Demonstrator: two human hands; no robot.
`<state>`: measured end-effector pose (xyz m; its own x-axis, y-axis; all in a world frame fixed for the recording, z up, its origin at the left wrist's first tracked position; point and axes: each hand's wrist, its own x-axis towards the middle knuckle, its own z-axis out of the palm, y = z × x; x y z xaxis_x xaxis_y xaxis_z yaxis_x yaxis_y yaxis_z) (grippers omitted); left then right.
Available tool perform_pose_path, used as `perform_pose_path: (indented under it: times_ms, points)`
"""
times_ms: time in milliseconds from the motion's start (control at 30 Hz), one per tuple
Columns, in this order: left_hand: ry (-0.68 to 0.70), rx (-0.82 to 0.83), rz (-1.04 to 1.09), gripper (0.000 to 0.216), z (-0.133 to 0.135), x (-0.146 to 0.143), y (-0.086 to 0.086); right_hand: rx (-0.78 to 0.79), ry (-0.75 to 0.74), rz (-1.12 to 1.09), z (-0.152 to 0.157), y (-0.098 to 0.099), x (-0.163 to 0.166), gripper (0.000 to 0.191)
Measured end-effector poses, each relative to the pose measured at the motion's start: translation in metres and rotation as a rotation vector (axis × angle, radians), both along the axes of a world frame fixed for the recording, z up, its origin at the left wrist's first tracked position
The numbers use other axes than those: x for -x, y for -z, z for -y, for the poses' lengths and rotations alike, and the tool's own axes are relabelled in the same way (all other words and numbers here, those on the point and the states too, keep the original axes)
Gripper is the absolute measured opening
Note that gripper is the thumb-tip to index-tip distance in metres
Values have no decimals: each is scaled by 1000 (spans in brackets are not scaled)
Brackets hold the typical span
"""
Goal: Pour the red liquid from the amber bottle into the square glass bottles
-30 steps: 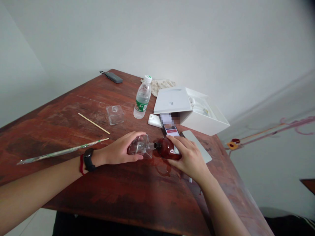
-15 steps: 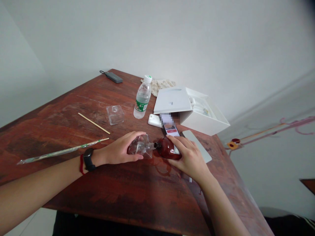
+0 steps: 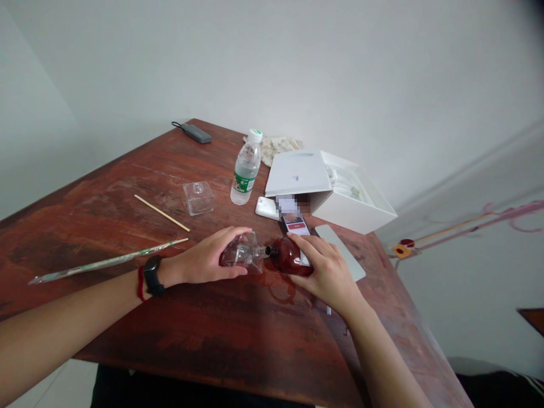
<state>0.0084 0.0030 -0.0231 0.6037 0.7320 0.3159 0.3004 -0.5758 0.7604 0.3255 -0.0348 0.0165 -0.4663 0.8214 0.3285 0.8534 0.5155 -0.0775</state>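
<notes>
My left hand [image 3: 215, 255] is wrapped round a clear square glass bottle [image 3: 243, 255], its neck pointing right. In my right hand [image 3: 329, 266] is a round reddish-brown bottle [image 3: 289, 256] with a pale label, tilted so that its dark mouth faces left. The two bottle mouths meet, or nearly meet, low over the table; I cannot tell whether liquid passes between them. Beneath the brown bottle a wet patch [image 3: 283, 292] shows on the wood. Another clear square glass piece [image 3: 198, 198] stands farther back on the left.
Behind my hands stand a plastic water bottle [image 3: 245, 170], a white case [image 3: 267, 208], a phone [image 3: 296, 225] and an open white box [image 3: 357, 212]. A thin stick [image 3: 162, 213] and a wrapped straw-like strip [image 3: 110, 262] lie left. A grey device [image 3: 195, 134] sits at the far edge.
</notes>
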Motion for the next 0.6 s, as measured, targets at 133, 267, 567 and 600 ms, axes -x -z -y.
perform_pose_path:
  times_ms: [133,267,567,600]
  points:
    - [-2,-2,-7,74,1,0,0,4,-8,-11,1,-1,0,64]
    - [-4,7,-11,75,1,0,-1,1,-18,-19,0,-1,0,65]
    - [-4,7,-24,77,1,0,0,-1,-8,0,0,0,-1,63]
    - [-5,7,-22,76,1,0,0,-1,-6,1,0,0,-1,63]
